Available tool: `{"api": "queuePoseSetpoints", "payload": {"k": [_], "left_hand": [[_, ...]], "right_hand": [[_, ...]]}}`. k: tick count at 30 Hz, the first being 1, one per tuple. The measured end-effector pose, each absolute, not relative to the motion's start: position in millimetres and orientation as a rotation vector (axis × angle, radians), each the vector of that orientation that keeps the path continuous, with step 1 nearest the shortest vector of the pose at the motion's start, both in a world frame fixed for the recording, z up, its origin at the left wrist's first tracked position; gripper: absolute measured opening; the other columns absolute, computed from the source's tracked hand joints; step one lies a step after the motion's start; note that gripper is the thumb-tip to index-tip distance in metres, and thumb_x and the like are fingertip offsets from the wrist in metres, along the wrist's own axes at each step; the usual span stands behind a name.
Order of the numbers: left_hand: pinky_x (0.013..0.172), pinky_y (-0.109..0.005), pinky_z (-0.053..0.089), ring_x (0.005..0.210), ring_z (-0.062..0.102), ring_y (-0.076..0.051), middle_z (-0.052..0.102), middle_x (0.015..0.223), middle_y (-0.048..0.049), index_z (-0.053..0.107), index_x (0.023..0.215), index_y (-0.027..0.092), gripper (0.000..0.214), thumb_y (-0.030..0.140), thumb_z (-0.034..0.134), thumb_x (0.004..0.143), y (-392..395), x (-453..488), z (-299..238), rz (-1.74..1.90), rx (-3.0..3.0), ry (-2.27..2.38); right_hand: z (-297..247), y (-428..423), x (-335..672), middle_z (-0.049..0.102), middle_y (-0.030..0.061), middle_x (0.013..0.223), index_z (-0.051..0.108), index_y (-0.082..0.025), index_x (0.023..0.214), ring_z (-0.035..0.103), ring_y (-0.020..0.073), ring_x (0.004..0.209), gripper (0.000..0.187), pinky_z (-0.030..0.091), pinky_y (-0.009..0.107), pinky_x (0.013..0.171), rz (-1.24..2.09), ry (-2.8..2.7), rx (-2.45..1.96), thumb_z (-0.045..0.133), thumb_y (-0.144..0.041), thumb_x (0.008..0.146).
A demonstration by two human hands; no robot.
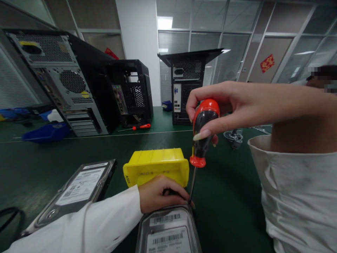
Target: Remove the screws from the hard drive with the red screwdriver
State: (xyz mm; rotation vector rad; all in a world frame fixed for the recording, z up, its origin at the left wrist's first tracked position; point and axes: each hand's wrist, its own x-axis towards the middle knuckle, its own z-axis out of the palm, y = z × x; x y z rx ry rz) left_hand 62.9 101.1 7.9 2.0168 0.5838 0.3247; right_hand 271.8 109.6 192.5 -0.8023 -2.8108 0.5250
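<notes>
My right hand (207, 116) is wrapped round the red and black handle of a screwdriver (205, 130), held nearly upright. Its thin shaft runs down to the far right corner of a hard drive (167, 232) with a labelled silver top, close to my left fingertips. Bent at the fingers, my left hand (163, 193) grips the drive's far edge; some of its fingertips are hidden. Just behind that hand lies a yellow plastic bin (155, 156), its open side facing me. Whether the screwdriver tip sits in a screw cannot be made out.
A second hard drive (81, 189) lies on the green table at left. Computer cases (92, 80) stand along the back, with another red screwdriver (142, 127) before them. A blue bin (47, 133) is far left, metal parts (233, 137) behind my right wrist. A person (322, 79) is at far right.
</notes>
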Motion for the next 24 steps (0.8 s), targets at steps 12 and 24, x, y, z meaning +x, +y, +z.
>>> {"api": "queuePoseSetpoints", "payload": {"k": [12,24], "left_hand": [[0.077,-0.021,0.048,0.086,0.064,-0.014,0.07,0.094,-0.0093,0.068,0.096,0.011,0.025,0.026,0.051,0.085,101.4,63.7,6.4,0.352,1.992,0.539],[0.073,-0.019,0.048,0.082,0.064,-0.013,0.07,0.094,-0.0077,0.069,0.097,0.013,0.025,0.026,0.052,0.084,100.8,63.4,10.2,0.337,2.013,0.569]], "right_hand": [[192.2,109.4,272.4,0.056,-0.0026,0.094,0.051,-0.016,0.102,0.057,0.0023,0.069,0.041,0.047,0.006,0.051,0.344,-2.808,-0.774,0.058,-0.047,0.077],[192.8,108.9,273.2,0.056,-0.0038,0.091,0.051,-0.016,0.099,0.056,0.0025,0.07,0.038,0.045,0.008,0.052,0.333,-2.813,-0.764,0.058,-0.046,0.077]]}}
